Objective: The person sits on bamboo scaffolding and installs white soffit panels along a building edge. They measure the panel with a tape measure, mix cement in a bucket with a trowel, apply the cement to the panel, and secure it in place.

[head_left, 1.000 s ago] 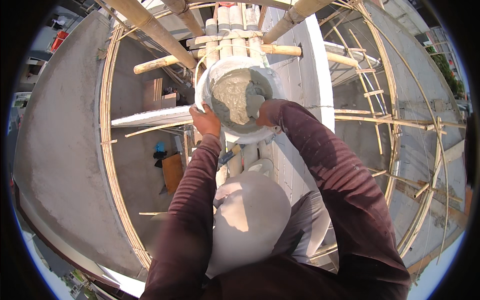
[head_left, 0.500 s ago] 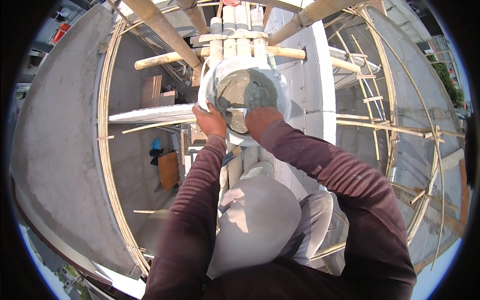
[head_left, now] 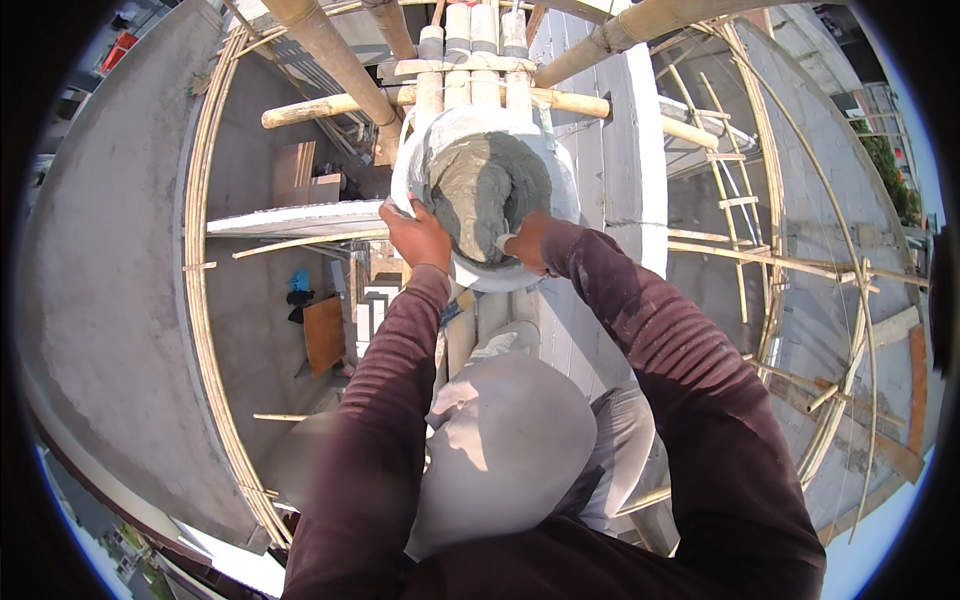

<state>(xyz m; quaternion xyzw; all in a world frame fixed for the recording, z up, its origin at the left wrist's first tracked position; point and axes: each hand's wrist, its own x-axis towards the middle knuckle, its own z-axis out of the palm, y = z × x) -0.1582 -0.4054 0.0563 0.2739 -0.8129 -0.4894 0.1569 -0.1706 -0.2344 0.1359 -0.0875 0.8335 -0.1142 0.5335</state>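
A white bucket [head_left: 408, 170] of wet grey mortar [head_left: 470, 190] is in front of me, above my knees. My left hand [head_left: 418, 238] grips the bucket's near left rim, fingers hooked over the edge. At the near right rim, my right hand [head_left: 530, 243] is closed around a small hand tool [head_left: 503, 242]. Only a short pale part of this tool shows beside my fingers; its other end is hidden in the mortar, so I cannot tell its exact kind. The mortar is heaped on the left, with a dark hollow on the right.
Bamboo poles [head_left: 340, 65] slope up beyond the bucket, and a crosspiece [head_left: 310, 110] runs behind it. A grey block wall [head_left: 590, 190] stands to the right. Bamboo scaffolding [head_left: 740, 200] lies farther right. On the left, a drop opens to a lower floor with a brown board [head_left: 324, 336].
My right hand has shifted slightly right and drawn back toward the rim. The mortar is turned over: the gap near my hand has filled and a hollow shows on the right.
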